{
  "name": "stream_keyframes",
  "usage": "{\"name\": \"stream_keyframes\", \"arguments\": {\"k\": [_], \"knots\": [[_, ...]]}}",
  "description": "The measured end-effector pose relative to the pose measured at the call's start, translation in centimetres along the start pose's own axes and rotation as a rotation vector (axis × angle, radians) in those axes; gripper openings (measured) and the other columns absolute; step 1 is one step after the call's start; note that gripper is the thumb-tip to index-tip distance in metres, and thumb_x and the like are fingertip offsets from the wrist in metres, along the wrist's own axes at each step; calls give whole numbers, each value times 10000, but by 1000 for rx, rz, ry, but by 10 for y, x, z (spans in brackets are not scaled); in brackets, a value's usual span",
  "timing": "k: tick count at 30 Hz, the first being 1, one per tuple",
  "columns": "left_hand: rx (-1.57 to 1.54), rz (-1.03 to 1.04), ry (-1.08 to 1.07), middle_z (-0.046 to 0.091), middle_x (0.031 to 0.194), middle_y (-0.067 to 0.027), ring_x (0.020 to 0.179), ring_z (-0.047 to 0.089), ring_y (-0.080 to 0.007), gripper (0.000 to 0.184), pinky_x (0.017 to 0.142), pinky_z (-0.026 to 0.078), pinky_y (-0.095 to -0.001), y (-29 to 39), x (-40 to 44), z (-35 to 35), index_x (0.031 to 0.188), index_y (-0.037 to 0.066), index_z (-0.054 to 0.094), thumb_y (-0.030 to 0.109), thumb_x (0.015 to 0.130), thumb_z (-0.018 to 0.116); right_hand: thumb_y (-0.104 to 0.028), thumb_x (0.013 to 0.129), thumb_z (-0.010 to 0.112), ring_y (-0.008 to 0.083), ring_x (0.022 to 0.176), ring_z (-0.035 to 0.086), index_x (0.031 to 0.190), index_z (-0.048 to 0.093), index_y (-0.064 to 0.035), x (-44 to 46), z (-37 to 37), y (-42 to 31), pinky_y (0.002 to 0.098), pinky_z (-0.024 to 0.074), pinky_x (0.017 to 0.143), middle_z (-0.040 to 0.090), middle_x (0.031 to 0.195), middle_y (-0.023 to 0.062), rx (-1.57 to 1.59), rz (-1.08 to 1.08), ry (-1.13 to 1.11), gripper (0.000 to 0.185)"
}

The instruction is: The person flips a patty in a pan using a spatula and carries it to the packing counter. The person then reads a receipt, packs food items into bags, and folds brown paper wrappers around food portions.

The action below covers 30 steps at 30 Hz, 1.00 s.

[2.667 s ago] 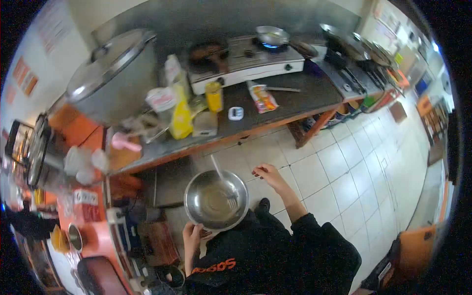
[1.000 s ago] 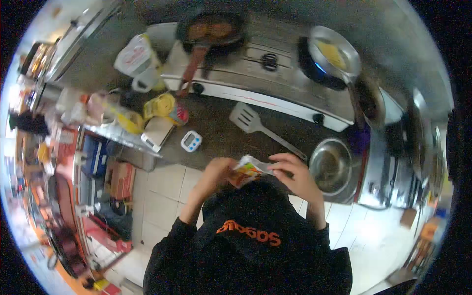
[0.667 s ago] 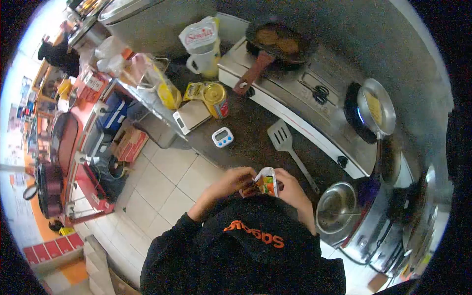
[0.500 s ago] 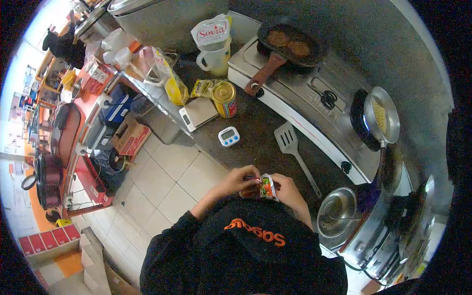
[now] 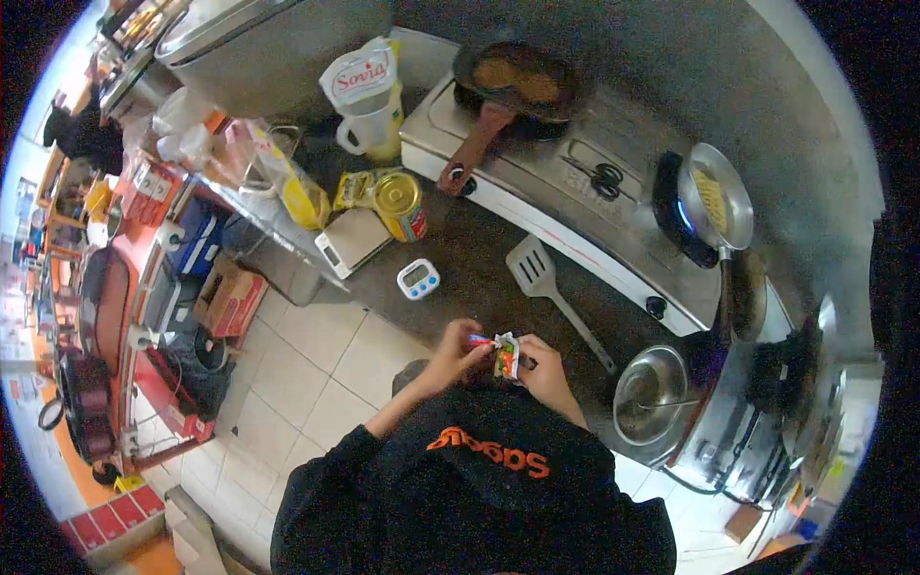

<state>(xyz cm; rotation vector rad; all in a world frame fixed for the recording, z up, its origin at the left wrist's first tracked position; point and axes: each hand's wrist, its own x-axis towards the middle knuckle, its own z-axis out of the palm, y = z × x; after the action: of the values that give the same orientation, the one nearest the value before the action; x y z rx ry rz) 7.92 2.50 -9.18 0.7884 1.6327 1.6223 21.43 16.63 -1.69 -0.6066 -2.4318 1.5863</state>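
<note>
My right hand (image 5: 544,372) is closed on the edge of a small packet (image 5: 507,358) with green and red print, held in front of my chest by the counter's edge. My left hand (image 5: 456,355) pinches a small red and blue piece (image 5: 479,340) at the packet's left side; whether it is a sachet or a torn strip I cannot make out. A slotted spatula (image 5: 537,273) lies on the counter beyond my hands, with a white timer (image 5: 418,279) to its left. To the right stands a metal bowl (image 5: 655,393) with a utensil in it.
Across the counter is a two-burner stove (image 5: 585,206). A dark frying pan (image 5: 513,81) holds brown food; a small pan (image 5: 733,196) with noodles sits over a blue flame. A scale (image 5: 353,243), a can (image 5: 399,201) and a jug (image 5: 369,134) stand at the left.
My left hand has drawn slightly left from the packet, and the red and blue piece now shows in its fingers. The view has shifted, so the counter items appear further left.
</note>
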Motion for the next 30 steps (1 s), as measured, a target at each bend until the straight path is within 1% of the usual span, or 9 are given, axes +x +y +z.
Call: {"name": "stream_keyframes", "arguments": {"k": [4,6,7,10,17,20,23,27,30], "knots": [[-47,5,-98,595,948,-62,734,567,-93,298,646,486,-252,-32,0,-3,1122,38,515,183,888,629,34,731,648,196,889,599,1000,614,31,-12,1,23,274,452,784,596,975,109,47,31,160,271],[3,-103,-117,622,946,-61,787,588,-98,305,693,499,-255,-32,2,-12,1145,48,528,165,883,631,32,744,648,199,905,594,1010,609,33,-20,1,31,278,449,799,590,991,109,106,38,284,269],[28,-158,-126,635,945,-60,814,599,-100,311,717,505,-256,-28,4,-14,1157,53,534,155,880,632,2,750,663,211,932,598,1021,614,22,-23,-3,33,288,453,821,599,1011,112,66,49,280,276],[35,-33,-56,656,883,-49,786,593,-88,282,698,504,-257,-16,15,-13,1140,67,557,130,875,631,-65,764,694,228,985,605,1051,620,0,-24,-16,25,310,462,868,619,1060,120,0,65,240,304],[-25,-161,-320,660,944,-60,836,602,-109,289,727,504,-269,4,18,-15,1173,36,545,81,891,591,-95,759,719,167,979,603,1166,561,-10,-28,-4,41,304,467,880,624,1098,104,279,230,-5,444],[-236,-251,-370,625,1061,-55,998,574,-109,277,869,474,-264,13,13,-18,1133,-3,568,76,875,628,-116,754,727,165,957,613,1167,557,-14,-32,0,48,312,477,868,645,1050,97,340,256,-48,458],[-108,-183,-293,631,865,-25,759,560,-73,190,665,479,-251,12,9,-16,1038,19,602,109,873,630,-121,753,728,154,958,610,1139,570,-12,-25,5,28,308,479,865,657,1012,87,397,232,-60,432],[77,-281,-163,612,761,-11,709,544,-68,173,617,461,-244,11,3,-15,911,18,631,159,831,691,-124,756,726,147,969,604,1136,568,-19,-34,0,7,304,478,864,652,1021,72,290,380,-78,425],[251,-253,-84,600,691,-9,652,526,-61,180,573,449,-249,18,4,-13,843,20,628,176,810,711,-127,795,692,141,974,600,1157,565,-17,-35,10,40,302,473,872,647,1049,68,506,213,-124,399]]}}
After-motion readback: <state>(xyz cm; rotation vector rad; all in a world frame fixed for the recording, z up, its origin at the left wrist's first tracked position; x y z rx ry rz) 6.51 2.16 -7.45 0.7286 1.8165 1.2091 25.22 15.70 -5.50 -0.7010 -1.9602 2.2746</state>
